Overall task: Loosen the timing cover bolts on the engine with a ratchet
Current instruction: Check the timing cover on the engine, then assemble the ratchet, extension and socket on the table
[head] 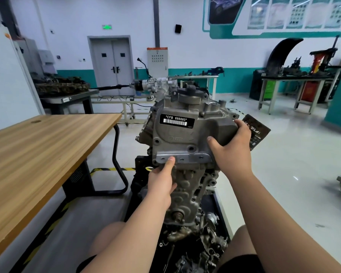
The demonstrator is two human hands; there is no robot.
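Beside a wooden table (47,146), a person's left hand (161,184) grips the lower flange of the timing cover (181,138), thumb pressed on top. The right hand (232,148) wraps round the cover's right edge. The cover sits at the top of the engine (187,194). Its bolt holes (191,148) look empty and no ratchet is in view, so loosening appears finished and removal seems to be what is left.

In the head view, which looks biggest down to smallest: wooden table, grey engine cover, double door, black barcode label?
1. wooden table
2. grey engine cover
3. double door, small only because it stands far off
4. black barcode label
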